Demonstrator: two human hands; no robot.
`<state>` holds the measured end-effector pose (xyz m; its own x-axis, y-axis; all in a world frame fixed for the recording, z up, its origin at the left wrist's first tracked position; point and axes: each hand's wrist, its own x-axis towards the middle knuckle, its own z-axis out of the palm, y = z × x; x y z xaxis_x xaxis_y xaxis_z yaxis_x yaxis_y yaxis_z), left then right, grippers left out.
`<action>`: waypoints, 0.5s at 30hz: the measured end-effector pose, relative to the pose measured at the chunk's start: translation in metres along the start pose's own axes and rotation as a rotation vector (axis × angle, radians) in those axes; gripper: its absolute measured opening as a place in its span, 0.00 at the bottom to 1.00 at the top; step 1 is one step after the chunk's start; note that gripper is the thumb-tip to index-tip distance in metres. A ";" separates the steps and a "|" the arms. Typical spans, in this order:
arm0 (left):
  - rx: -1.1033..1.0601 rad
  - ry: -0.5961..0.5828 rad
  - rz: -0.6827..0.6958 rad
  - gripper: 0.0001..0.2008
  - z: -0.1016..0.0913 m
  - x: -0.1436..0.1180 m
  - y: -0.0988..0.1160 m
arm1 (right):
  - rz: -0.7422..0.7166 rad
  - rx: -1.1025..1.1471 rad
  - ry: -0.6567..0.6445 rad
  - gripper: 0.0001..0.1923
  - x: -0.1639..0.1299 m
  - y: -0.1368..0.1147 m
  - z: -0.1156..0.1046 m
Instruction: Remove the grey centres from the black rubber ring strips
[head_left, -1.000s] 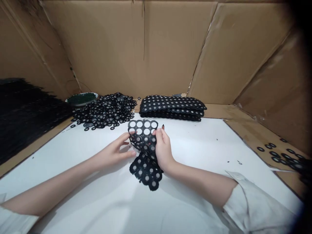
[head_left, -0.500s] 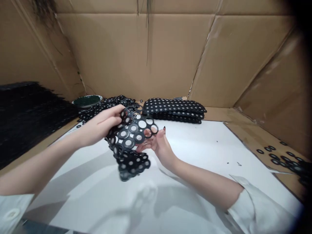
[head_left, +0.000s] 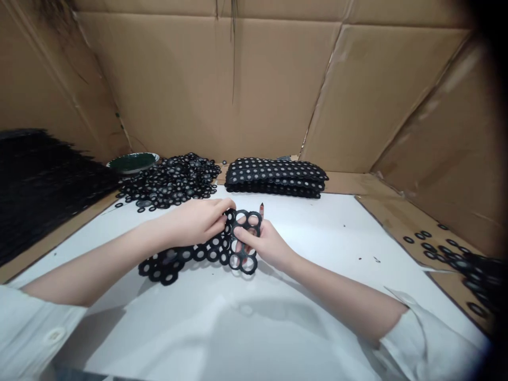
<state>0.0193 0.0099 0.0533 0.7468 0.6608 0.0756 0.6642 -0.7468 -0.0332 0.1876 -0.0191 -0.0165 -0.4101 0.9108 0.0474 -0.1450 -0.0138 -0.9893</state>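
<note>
A flexible strip of joined black rings (head_left: 212, 254) stretches between my hands above the white work surface. My left hand (head_left: 198, 221) is closed on its upper edge, thumb and fingers pinched together. My right hand (head_left: 268, 243) grips the strip's right end, with the thumb across the front and fingers showing behind through the ring holes. A thin dark-tipped, reddish pointed thing (head_left: 262, 210) rises beside the right hand's fingers; its kind is unclear. The strip's left part hangs under my left forearm and is partly hidden by it.
A heap of loose black rings (head_left: 170, 180) lies at the back left beside a green-filled dish (head_left: 134, 162). Folded ring mats (head_left: 275, 177) are stacked at the back. More rings (head_left: 456, 259) lie on the cardboard at right. Dark bristly material (head_left: 47, 185) stands at left.
The strip has been lowered and turned, its loose part now trailing left instead of hanging down. My left hand has moved right and down, close to my right hand, whose thumb now presses the strip's front.
</note>
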 end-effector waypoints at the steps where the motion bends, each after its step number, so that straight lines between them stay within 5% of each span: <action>1: -0.004 0.039 0.025 0.14 0.011 0.002 0.003 | 0.038 0.027 0.010 0.16 -0.004 0.005 -0.003; 7: -0.146 0.051 -0.012 0.17 0.040 0.002 0.006 | 0.133 0.013 0.020 0.13 -0.021 0.028 -0.014; 13: -0.418 -0.191 -0.226 0.36 0.025 -0.051 -0.053 | 0.181 0.024 0.060 0.11 -0.025 0.029 -0.016; 15: -0.521 -0.195 -0.336 0.36 0.032 -0.075 -0.059 | 0.192 0.035 0.070 0.10 -0.025 0.029 -0.015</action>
<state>-0.0744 0.0067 0.0178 0.5264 0.8296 -0.1862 0.7956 -0.4034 0.4521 0.2077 -0.0363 -0.0483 -0.3698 0.9165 -0.1526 -0.1022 -0.2034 -0.9737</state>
